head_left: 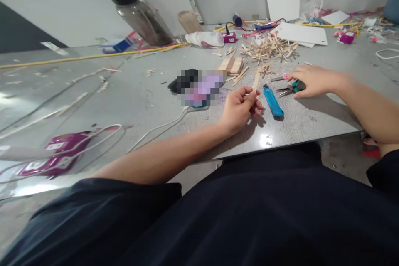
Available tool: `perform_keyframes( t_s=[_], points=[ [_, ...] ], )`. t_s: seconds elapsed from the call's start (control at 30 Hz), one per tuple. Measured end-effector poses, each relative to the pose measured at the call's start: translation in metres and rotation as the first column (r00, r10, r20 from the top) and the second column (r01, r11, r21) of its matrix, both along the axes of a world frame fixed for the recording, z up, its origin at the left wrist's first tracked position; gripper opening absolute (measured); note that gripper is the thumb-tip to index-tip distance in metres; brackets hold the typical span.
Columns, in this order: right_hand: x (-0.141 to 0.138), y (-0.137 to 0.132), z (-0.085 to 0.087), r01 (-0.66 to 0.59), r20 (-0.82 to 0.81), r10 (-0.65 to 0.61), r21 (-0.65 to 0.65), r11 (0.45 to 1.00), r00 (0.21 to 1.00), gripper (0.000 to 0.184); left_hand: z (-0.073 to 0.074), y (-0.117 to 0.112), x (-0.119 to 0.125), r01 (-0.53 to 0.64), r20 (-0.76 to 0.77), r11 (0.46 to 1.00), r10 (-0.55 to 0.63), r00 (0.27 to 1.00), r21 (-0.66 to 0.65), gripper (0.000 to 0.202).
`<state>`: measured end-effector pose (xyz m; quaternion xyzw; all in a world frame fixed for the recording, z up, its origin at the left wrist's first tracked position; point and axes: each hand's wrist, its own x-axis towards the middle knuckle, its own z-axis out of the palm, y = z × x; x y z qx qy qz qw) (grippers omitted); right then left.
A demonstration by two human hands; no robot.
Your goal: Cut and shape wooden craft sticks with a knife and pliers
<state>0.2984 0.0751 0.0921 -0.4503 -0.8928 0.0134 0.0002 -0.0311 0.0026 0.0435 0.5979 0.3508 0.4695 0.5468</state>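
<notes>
My left hand (241,106) pinches a flat wooden craft stick (256,82) between thumb and fingers, its free end pointing up and away. Around the green handles of a pair of pliers (289,89) curls my right hand (314,81), with the metal jaws pointing left, low over the table. Just beyond the pliers, a slim metal tool with a pink handle (280,78) lies close to my right fingertips. A blue utility knife (273,102) rests on the table between both hands.
A heap of wooden sticks (271,50) and stacked wooden pieces (230,66) lie beyond my hands. Left of them are a black object (182,81) and a partly blurred purple one (204,89) near a white cable. A large bottle (143,20) and purple power strip (62,149) stand farther left.
</notes>
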Motion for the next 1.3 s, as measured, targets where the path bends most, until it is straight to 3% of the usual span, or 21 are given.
perform_keyframes(
  t_s=[0.2, 0.47, 0.67, 0.73, 0.83, 0.9, 0.93, 1.13, 1.3],
  points=[
    [0.003, 0.008, -0.02, 0.031, 0.053, -0.033, 0.023, 0.999, 0.998, 0.036, 0.0, -0.009, 0.003, -0.019, -0.014, 0.996, 0.021, 1.0, 0.083, 0.05],
    [-0.007, 0.004, -0.038, 0.014, -0.01, -0.012, 0.131, 0.991, 1.0, 0.051, 0.001, -0.009, 0.004, -0.043, 0.042, 0.989, 0.038, 0.998, 0.145, 0.054],
    [-0.011, 0.002, -0.036, 0.017, -0.163, 0.014, 0.187, 0.982, 0.987, 0.056, -0.001, -0.005, 0.005, -0.041, 0.059, 0.985, 0.031, 0.998, 0.17, 0.052],
    [-0.012, 0.0, -0.034, 0.083, -0.361, -0.004, 0.203, 0.976, 0.933, 0.059, -0.002, -0.004, 0.005, -0.036, 0.054, 0.985, 0.028, 0.998, 0.169, 0.052],
    [-0.02, -0.003, -0.033, 0.187, -0.698, -0.053, 0.118, 0.975, 0.714, 0.066, -0.003, -0.003, 0.006, -0.03, 0.039, 0.985, 0.023, 0.999, 0.172, 0.051],
    [-0.027, -0.004, -0.035, 0.217, -0.789, -0.103, 0.039, 0.975, 0.606, 0.067, -0.003, -0.001, 0.006, -0.029, 0.038, 0.983, 0.023, 0.999, 0.179, 0.05],
    [-0.03, -0.003, -0.037, 0.224, -0.793, -0.121, 0.02, 0.974, 0.597, 0.065, -0.004, -0.001, 0.006, -0.031, 0.041, 0.983, 0.024, 0.999, 0.181, 0.05],
    [-0.042, -0.006, -0.049, 0.072, -0.659, -0.081, -0.041, 0.997, 0.747, 0.048, -0.005, 0.003, 0.006, -0.037, 0.066, 0.982, 0.025, 0.998, 0.187, 0.049],
    [-0.044, -0.018, -0.045, 0.093, -0.671, -0.061, 0.012, 0.996, 0.739, 0.036, -0.004, 0.002, 0.006, -0.055, 0.053, 0.981, 0.046, 0.998, 0.186, 0.049]
  ],
)
